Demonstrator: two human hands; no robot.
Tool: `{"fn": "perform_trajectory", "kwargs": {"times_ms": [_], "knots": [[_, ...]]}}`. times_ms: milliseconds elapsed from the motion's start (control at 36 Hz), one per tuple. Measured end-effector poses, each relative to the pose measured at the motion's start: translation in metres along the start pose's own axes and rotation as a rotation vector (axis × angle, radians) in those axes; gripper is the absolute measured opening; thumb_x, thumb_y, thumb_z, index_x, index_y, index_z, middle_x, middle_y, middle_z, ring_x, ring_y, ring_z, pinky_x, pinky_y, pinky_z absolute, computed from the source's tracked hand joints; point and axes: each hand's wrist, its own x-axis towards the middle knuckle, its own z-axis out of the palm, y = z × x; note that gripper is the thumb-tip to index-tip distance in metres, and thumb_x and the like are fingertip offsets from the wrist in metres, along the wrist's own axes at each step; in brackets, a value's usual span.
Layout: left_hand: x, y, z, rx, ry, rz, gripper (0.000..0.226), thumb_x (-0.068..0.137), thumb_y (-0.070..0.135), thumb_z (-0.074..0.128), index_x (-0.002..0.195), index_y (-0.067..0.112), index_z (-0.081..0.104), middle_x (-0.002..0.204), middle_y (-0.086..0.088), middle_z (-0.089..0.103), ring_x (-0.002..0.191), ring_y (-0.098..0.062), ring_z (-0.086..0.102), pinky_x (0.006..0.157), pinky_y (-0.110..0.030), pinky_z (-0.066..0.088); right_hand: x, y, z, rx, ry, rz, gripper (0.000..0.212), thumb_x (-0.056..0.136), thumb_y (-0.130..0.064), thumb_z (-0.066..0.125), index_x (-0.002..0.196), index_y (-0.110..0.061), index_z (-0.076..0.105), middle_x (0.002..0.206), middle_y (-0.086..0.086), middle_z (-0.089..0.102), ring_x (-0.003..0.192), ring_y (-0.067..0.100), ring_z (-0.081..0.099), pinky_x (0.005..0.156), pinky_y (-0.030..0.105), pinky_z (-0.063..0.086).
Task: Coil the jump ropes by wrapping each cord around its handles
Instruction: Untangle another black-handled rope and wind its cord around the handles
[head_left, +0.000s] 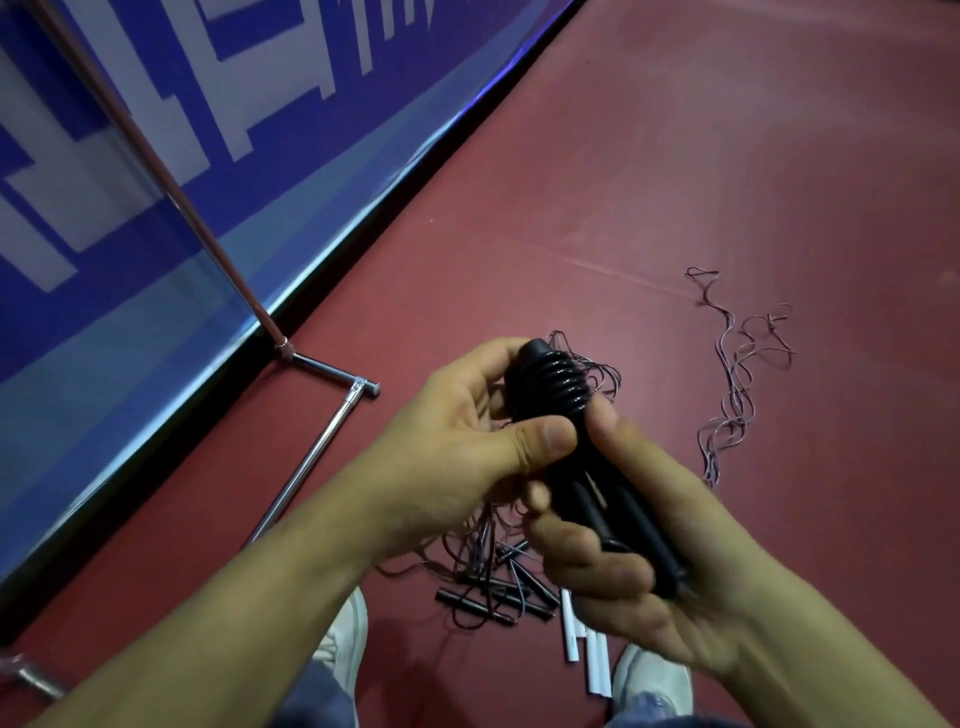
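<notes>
A pair of black jump-rope handles is held together in front of me, with black cord coiled in tight turns around their upper end. My left hand grips the bundle just below the coil, thumb pressed across it. My right hand holds the lower ends of the handles in its curled fingers. Loose thin cord trails behind the coil. On the floor below lies a heap of black handles tangled in thin cords.
A long loose cord snakes across the red floor at the right. White handles lie by my white shoes. A chrome stand and a blue banner run along the left.
</notes>
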Motion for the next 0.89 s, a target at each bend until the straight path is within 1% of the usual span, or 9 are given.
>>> {"fn": "perform_trajectory", "kwargs": {"times_ms": [83, 167, 222, 306, 389, 472, 611, 694, 889], "knots": [[0.004, 0.000, -0.006, 0.140, 0.078, -0.009, 0.033, 0.087, -0.002, 0.068, 0.117, 0.007, 0.058, 0.074, 0.009, 0.065, 0.056, 0.000, 0.058, 0.051, -0.012, 0.044, -0.010, -0.006, -0.010, -0.283, 0.040, -0.071, 0.041, 0.068, -0.016, 0.082, 0.100, 0.004, 0.067, 0.068, 0.021, 0.067, 0.040, 0.021, 0.060, 0.040, 0.023, 0.048], [0.008, -0.003, -0.007, 0.223, 0.171, -0.032, 0.032, 0.089, -0.001, 0.071, 0.116, 0.012, 0.060, 0.069, 0.012, 0.062, 0.048, 0.000, 0.049, 0.048, -0.013, 0.040, -0.013, -0.002, -0.021, -0.570, 0.136, -0.087, 0.036, 0.072, -0.007, 0.079, 0.105, -0.002, 0.068, 0.083, 0.015, 0.072, 0.055, 0.021, 0.066, 0.052, 0.027, 0.052], [0.008, -0.008, -0.006, 0.281, 0.207, -0.036, 0.035, 0.088, 0.006, 0.076, 0.117, 0.021, 0.062, 0.077, 0.009, 0.064, 0.050, -0.005, 0.047, 0.049, -0.020, 0.039, -0.010, 0.006, -0.021, -0.698, 0.197, -0.117, 0.027, 0.085, -0.006, 0.079, 0.107, -0.006, 0.062, 0.074, 0.011, 0.066, 0.053, 0.023, 0.058, 0.052, 0.034, 0.049], [0.006, -0.011, 0.000, 0.245, 0.246, -0.053, 0.042, 0.091, 0.007, 0.073, 0.125, 0.028, 0.060, 0.080, 0.004, 0.064, 0.054, -0.010, 0.047, 0.052, -0.028, 0.040, -0.006, 0.015, -0.024, -0.800, 0.294, -0.259, 0.016, 0.094, -0.008, 0.068, 0.085, -0.010, 0.055, 0.059, 0.004, 0.045, 0.049, 0.019, 0.042, 0.049, 0.035, 0.037], [0.002, -0.011, 0.006, 0.011, 0.233, -0.076, 0.052, 0.092, 0.006, 0.065, 0.138, 0.027, 0.050, 0.078, 0.008, 0.065, 0.053, -0.005, 0.056, 0.053, -0.022, 0.049, -0.005, 0.013, -0.022, -0.723, 0.306, -0.294, 0.021, 0.097, -0.012, 0.063, 0.080, -0.011, 0.050, 0.057, 0.007, 0.037, 0.042, 0.014, 0.029, 0.044, 0.024, 0.027], [-0.001, -0.010, 0.006, -0.025, 0.227, -0.040, 0.069, 0.085, 0.015, 0.069, 0.146, 0.025, 0.040, 0.102, -0.002, 0.061, 0.049, -0.008, 0.046, 0.052, -0.022, 0.044, -0.007, 0.007, -0.017, -0.556, 0.245, -0.274, 0.014, 0.097, -0.010, 0.058, 0.086, -0.006, 0.052, 0.052, 0.005, 0.034, 0.039, 0.012, 0.024, 0.043, 0.020, 0.025], [-0.002, -0.009, 0.006, 0.022, 0.179, -0.065, 0.042, 0.092, 0.014, 0.064, 0.132, 0.009, 0.054, 0.078, -0.003, 0.058, 0.051, -0.009, 0.044, 0.048, -0.020, 0.039, -0.008, 0.010, -0.012, -0.430, 0.241, -0.279, 0.026, 0.096, -0.012, 0.057, 0.071, -0.017, 0.058, 0.053, 0.005, 0.031, 0.043, 0.012, 0.019, 0.044, 0.022, 0.020], [-0.006, -0.008, 0.005, 0.070, 0.161, -0.098, 0.023, 0.099, 0.010, 0.058, 0.121, 0.005, 0.062, 0.065, 0.005, 0.057, 0.050, -0.008, 0.046, 0.045, -0.016, 0.038, -0.008, 0.007, -0.012, -0.417, 0.273, -0.308, 0.019, 0.094, -0.011, 0.060, 0.078, -0.012, 0.050, 0.053, 0.005, 0.031, 0.043, 0.012, 0.019, 0.044, 0.023, 0.019], [-0.007, -0.008, 0.000, 0.170, 0.143, -0.057, 0.019, 0.100, 0.004, 0.057, 0.117, 0.004, 0.066, 0.067, 0.007, 0.061, 0.054, -0.009, 0.049, 0.054, -0.020, 0.044, -0.011, 0.004, -0.012, -0.272, 0.156, -0.244, 0.020, 0.078, -0.023, 0.060, 0.087, -0.009, 0.050, 0.050, 0.001, 0.030, 0.036, 0.009, 0.017, 0.039, 0.015, 0.022]]}}
